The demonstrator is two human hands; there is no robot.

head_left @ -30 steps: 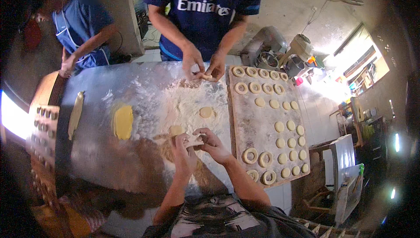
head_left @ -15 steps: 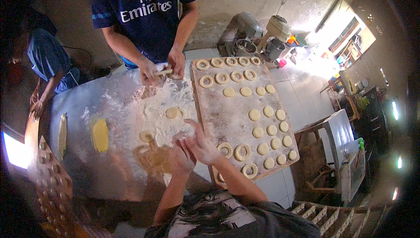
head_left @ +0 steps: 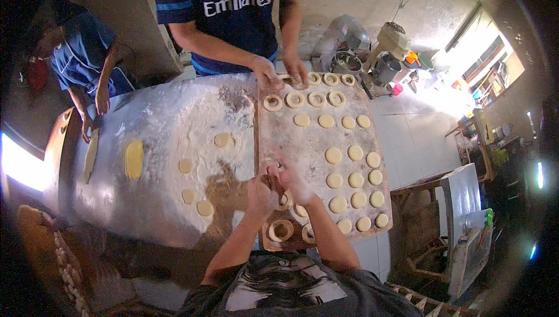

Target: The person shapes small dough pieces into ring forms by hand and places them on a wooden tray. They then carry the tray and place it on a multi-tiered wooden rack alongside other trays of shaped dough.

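My left hand (head_left: 262,193) and my right hand (head_left: 298,187) meet over the near left part of a wooden board (head_left: 291,157). Their fingers are curled toward each other, blurred, around something I cannot make out. Just below them lies a dough ring (head_left: 281,231), and another ring (head_left: 308,233) shows partly beside my right forearm. Rows of round dough discs (head_left: 333,155) cover the board's right side. Toward the far edge sit more dough rings (head_left: 295,100). On the floured table (head_left: 157,218) to the left are several loose dough discs (head_left: 205,207).
Across the table, a person in a dark blue shirt holds a pale dough piece (head_left: 283,77) over the board. At far left another person's hand (head_left: 87,130) reaches a long dough strip (head_left: 91,155). A flat yellow slab (head_left: 134,158) lies between. Mixers and buckets (head_left: 386,66) stand behind.
My hands have shifted right, from the board's edge to over the board. The person opposite has moved their dough piece right, over the board. The person at left now touches the strip.
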